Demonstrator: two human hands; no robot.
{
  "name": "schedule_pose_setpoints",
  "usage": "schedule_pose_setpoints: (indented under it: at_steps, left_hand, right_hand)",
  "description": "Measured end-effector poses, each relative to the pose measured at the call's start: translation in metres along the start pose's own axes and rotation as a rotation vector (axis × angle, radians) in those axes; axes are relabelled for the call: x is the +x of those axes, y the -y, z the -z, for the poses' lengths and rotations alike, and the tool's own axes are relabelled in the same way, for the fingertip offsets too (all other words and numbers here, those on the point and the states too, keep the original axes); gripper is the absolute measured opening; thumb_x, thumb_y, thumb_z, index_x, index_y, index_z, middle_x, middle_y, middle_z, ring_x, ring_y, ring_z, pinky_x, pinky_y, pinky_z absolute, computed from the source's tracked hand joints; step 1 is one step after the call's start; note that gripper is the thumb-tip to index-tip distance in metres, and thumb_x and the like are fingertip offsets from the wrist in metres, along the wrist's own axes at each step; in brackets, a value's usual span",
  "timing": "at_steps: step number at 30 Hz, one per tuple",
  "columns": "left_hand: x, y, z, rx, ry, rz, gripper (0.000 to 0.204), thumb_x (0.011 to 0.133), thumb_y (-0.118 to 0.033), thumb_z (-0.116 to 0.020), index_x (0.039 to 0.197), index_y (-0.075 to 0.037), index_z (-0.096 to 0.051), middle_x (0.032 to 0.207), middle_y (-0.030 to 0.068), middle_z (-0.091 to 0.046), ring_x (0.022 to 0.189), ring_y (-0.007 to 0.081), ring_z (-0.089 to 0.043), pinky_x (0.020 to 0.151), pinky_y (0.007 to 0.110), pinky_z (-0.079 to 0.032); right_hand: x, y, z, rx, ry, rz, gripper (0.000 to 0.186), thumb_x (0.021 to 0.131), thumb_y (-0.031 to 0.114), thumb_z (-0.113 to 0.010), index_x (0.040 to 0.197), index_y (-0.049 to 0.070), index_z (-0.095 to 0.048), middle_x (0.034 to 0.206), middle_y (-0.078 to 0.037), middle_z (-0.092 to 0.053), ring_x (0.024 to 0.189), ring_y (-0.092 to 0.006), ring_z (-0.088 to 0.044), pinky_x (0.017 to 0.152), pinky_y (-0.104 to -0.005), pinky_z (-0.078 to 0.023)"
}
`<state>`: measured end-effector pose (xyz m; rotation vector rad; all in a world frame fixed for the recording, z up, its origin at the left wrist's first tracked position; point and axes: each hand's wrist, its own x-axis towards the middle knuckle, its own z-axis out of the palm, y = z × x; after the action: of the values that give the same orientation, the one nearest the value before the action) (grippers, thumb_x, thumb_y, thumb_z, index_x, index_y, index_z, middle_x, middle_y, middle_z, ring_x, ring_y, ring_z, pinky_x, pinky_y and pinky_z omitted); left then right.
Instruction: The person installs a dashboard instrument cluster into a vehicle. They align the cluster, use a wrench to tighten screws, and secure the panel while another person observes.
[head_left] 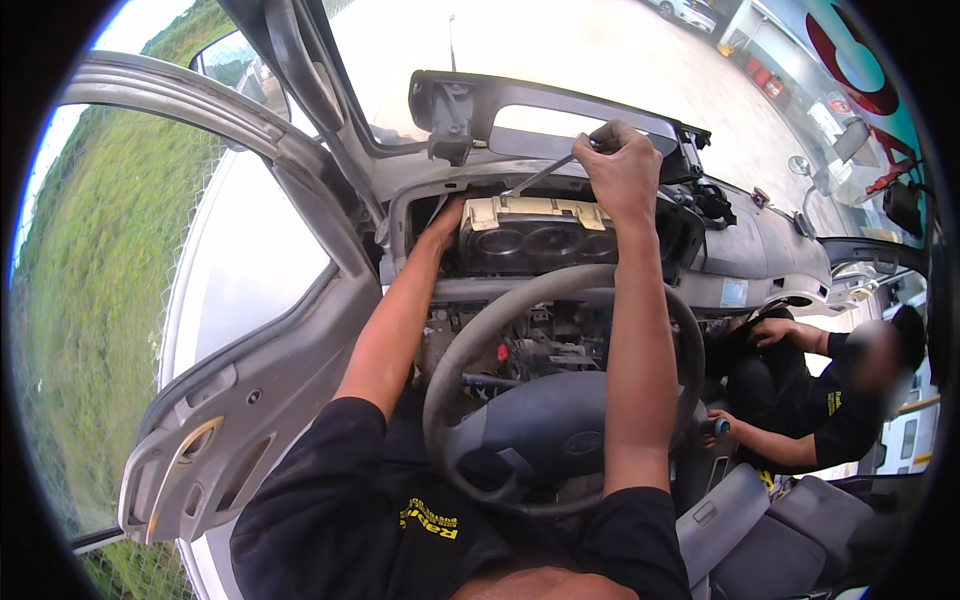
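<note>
My left hand (448,218) reaches into the dashboard recess at the left end of the instrument cluster (530,240). Its fingers are hidden behind the cluster, so their grip is unclear. My right hand (620,170) is closed on the upper end of a slim metal tool (540,177), held above the cluster and slanting down to its top. The cluster has a dark face with round dials and a pale housing with tabs along the top, sitting in the opened dash behind the steering wheel (475,335). A dark trim piece (450,100) with a large opening lies above it, against the windscreen.
The open driver's door (270,420) is at my left. A co-worker (830,390) sits on the passenger side, one hand near the gear lever (717,428). Exposed wiring and brackets (530,335) show behind the wheel. A centre armrest (730,505) is at lower right.
</note>
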<state>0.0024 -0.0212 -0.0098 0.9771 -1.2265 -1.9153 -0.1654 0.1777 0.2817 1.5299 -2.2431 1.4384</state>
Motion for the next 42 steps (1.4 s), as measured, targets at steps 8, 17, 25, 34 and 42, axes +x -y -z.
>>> schedule_pose_setpoints:
  at_steps: [8,17,25,34,42]
  left_hand:
    - [-0.014,-0.01,-0.026,0.017,0.03,0.083,0.05,0.107,-0.035,-0.056,0.141,0.0,-0.065,0.136,0.0128,-0.069,0.124,0.0233,-0.062,0.11,0.04,-0.047]
    - [-0.011,-0.01,-0.008,0.127,0.027,0.001,0.049,0.109,-0.036,-0.054,0.142,-0.002,-0.065,0.137,0.0127,-0.069,0.127,0.0232,-0.063,0.111,0.04,-0.047]
    - [-0.024,-0.022,-0.011,0.126,0.014,0.005,0.053,0.11,-0.039,-0.053,0.148,-0.002,-0.06,0.141,0.0134,-0.066,0.129,0.0232,-0.061,0.112,0.04,-0.047]
    - [0.011,0.004,0.008,0.111,0.047,-0.131,0.065,0.11,-0.043,-0.053,0.158,0.001,-0.047,0.154,0.0149,-0.057,0.135,0.0241,-0.058,0.113,0.04,-0.047]
    - [0.022,0.018,0.006,0.032,0.096,-0.133,0.062,0.106,-0.04,-0.059,0.149,0.005,-0.057,0.149,0.0181,-0.06,0.133,0.0257,-0.059,0.111,0.038,-0.047]
  right_hand:
    - [-0.008,-0.03,0.015,0.028,-0.004,-0.035,0.03,0.088,0.027,-0.083,0.09,-0.002,-0.079,0.079,-0.016,-0.078,0.073,-0.0248,-0.076,0.077,-0.0376,-0.059]
    - [-0.017,-0.032,0.013,0.151,0.06,-0.058,0.029,0.089,0.026,-0.086,0.091,-0.002,-0.079,0.082,-0.016,-0.079,0.078,-0.0251,-0.077,0.08,-0.038,-0.058]
    - [-0.017,-0.046,-0.006,-0.041,0.338,-0.074,0.027,0.09,0.02,-0.085,0.094,-0.006,-0.079,0.084,-0.026,-0.076,0.082,-0.0362,-0.077,0.084,-0.0438,-0.058]
    - [0.004,-0.07,-0.034,-0.102,0.42,-0.301,0.027,0.095,0.018,-0.079,0.101,-0.008,-0.079,0.088,-0.019,-0.081,0.088,-0.029,-0.08,0.087,-0.0387,-0.059]
    - [0.001,-0.064,-0.035,-0.122,0.455,-0.34,0.023,0.098,0.016,-0.076,0.105,-0.006,-0.08,0.087,-0.016,-0.082,0.092,-0.0239,-0.081,0.09,-0.0376,-0.059]
